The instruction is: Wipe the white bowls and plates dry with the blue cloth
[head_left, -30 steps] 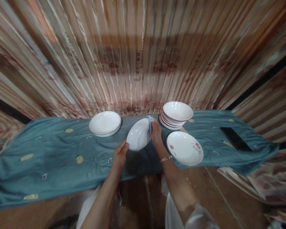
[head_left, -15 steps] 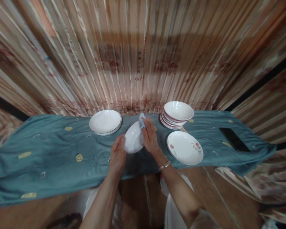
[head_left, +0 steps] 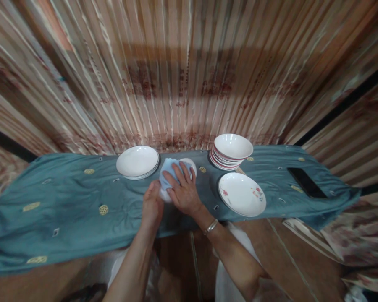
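A white plate (head_left: pixel 191 162) is raised over the cloth-covered table, mostly covered by a light blue cloth (head_left: pixel 168 166). My left hand (head_left: pixel 152 201) grips its left edge, thumb on top. Spread across the blue cloth, my right hand (head_left: pixel 184 191) presses it against the face of the plate. A stack of a few white plates (head_left: pixel 137 161) lies to the left of my hands. Right of them stands a stack of white bowls (head_left: pixel 233 147) with red rims. In front of the bowls lie oval white plates with flower prints (head_left: pixel 242 195).
A teal tablecloth (head_left: pixel 72 218) with yellow pineapple prints covers the long narrow table. Toward its right end lies a black phone (head_left: pixel 307 183). Pleated patterned curtains (head_left: pixel 176 84) hang right behind the table. Tiled floor shows below its front edge.
My right hand has moved left and opened flat, spreading the blue cloth over the plate. Before, it pinched the cloth at the plate's right rim. My left hand keeps its hold.
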`<state>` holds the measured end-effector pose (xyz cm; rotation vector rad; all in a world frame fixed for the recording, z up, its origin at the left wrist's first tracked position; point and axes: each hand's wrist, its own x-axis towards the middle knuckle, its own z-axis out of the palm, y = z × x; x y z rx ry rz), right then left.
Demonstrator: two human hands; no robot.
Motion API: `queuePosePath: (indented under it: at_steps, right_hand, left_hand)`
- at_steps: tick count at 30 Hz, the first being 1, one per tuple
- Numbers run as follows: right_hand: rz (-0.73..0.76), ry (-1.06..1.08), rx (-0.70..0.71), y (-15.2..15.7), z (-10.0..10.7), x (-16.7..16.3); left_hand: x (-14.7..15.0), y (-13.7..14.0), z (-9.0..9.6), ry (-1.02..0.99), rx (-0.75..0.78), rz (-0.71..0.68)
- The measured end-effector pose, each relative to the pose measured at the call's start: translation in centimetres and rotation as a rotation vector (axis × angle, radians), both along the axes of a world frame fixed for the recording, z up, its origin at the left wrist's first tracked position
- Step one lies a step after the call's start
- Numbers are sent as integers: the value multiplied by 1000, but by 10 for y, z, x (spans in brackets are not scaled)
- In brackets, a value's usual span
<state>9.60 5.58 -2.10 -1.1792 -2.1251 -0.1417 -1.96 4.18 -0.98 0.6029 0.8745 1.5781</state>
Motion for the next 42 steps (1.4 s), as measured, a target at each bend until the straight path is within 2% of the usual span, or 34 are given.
queuePosePath:
  at_steps: [3,7,10,13,16,23,28,31,36,42]
  right_hand:
    - [-68,145,-30,10,-2,8]
    - [-126,458,-85,26,-17,16]
    - [-127,677,-142,36,-29,20]
    - [-116,789,-191,38,-33,20]
    - [-122,740,-173,33,-28,18]
    - [-83,354,-23,10,-8,5]
    - [-29,122,-7,-7,-5,-11]
    - [-6,50,8,-7,-4,-11]
    - [-54,122,-11,7,1,3]
    - [-83,494,-116,25,-11,11]
  left_hand:
    - [3,-1,3,6,17,-5]
    - [2,-1,-1,-7,-15,11]
    - [-1,0,-4,18,-50,27]
    - [-2,0,-4,36,-63,45]
    - [-1,0,-2,38,-60,43]
    - [1,-3,1,32,-66,6]
    - [-2,-4,2,-17,-35,15]
    - [-3,-3,0,-27,-7,9]
    - [-2,0,-3,8,-33,-21]
    - [-2,0,-2,5,-60,17]
